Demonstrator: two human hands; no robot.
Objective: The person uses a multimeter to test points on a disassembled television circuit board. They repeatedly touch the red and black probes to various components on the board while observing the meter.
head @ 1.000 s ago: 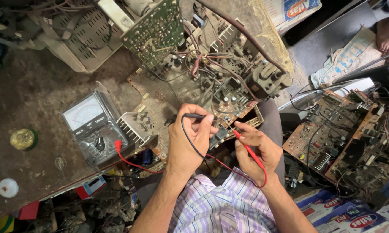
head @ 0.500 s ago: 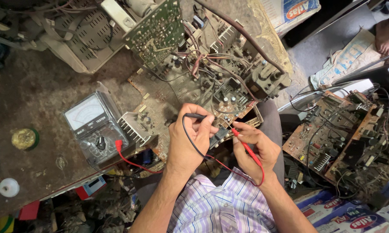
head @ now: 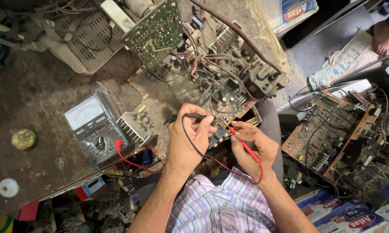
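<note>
Probing went on at the near edge of the dusty circuit board (head: 211,92). Left hand (head: 188,138) was curled around the black probe (head: 195,116), pinching it between thumb and fingers, tip laid toward the board edge. Right hand (head: 253,149) pinched the red probe (head: 242,142), tip on the same corner, just beside the black one. Compared with a second before, almost nothing had moved: both hands sat at the same spot (maybe a hair closer together). My read: contact was being held steady for a reading. Analog multimeter (head: 95,127) lay on the bench (head: 34,108) to the left, red lead (head: 132,162) plugged in. Needle position too small to tell.
</note>
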